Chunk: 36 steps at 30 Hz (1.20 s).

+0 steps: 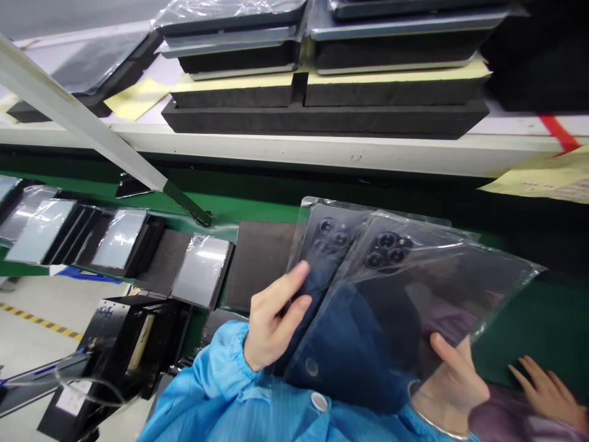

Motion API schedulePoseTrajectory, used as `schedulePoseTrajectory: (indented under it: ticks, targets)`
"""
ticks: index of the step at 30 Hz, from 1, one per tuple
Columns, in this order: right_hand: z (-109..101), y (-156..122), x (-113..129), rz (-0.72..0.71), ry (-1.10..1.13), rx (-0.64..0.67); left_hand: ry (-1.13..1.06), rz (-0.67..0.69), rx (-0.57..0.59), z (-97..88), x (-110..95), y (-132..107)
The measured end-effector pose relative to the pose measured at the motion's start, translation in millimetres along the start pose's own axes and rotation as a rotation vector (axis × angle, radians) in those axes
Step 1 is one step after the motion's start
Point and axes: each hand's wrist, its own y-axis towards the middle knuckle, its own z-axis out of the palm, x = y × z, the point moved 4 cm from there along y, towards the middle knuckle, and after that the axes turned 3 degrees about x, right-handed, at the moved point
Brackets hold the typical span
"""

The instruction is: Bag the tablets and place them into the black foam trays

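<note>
The left hand [271, 316] pinches the outer edge of the left tablet [315, 270] while the right hand [451, 383] grips the lower side of the right tablet [368, 307], both bagged and overlapping between the 2 hands, long axes slanting down toward the blue jacket [211, 374]

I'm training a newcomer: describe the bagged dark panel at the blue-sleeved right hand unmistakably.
Below the white shelf is a green bench; find the blue sleeves. The right hand holds a clear bag with a dark panel inside. Unlike the other panel by the left hand, it lies in front, and its bag juts far right.
</note>
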Motion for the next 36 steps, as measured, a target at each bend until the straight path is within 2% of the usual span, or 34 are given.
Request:
schedulePoseTrajectory:
  ticks: [3, 6, 10, 14, 20, 22, 26, 28, 32, 34, 36]
  targets:
    - [28.9, -0.5, -0.9, 0.073, 0.181, -0.011, -0.15, -0.109, 0.001, 5.9, 10.2, -5.3]
    - [39.3, -3.8, 10.0, 0.021, 0.235, 0.024, -0.135, -0.153, 0.035, 8.2, 7.9, 1.2]
    - [36.1, -8.5, 16.5, -0.061, 0.214, 0.008, -0.105, -0.098, -0.061, 3.5, -2.4, 17.5]
    - [33.0, -13.5, 15.4, -0.083, 0.203, -0.03, -0.087, -0.019, -0.161, 1.7, -6.3, 22.2]
    - [31.6, -18.7, 18.8, -0.091, 0.26, -0.015, 0.078, 0.221, -0.13, 0.3, -14.1, 19.0]
    - [31.8, -17.6, 18.4, -0.091, 0.269, 0.001, 0.087, 0.193, -0.116, -0.2, -12.0, 19.3]
    - [34.1, -15.0, 19.0, -0.102, 0.266, 0.014, 0.071, 0.032, -0.085, 0.9, -5.0, 21.1]
    - [35.4, -14.8, 21.0, -0.104, 0.263, 0.014, 0.113, 0.017, -0.071, 2.3, -5.3, 21.7]
    - [36.0, -15.6, 24.9, -0.108, 0.255, -0.001, 0.046, -0.076, -0.107, 3.0, -2.3, 23.0]
    - [35.5, -15.8, 25.0, -0.111, 0.25, -0.012, 0.041, -0.084, -0.116, 4.1, -1.3, 25.3]
    - [35.2, -15.7, 23.9, -0.118, 0.246, -0.018, 0.067, -0.027, -0.154, 4.2, -2.4, 28.5]
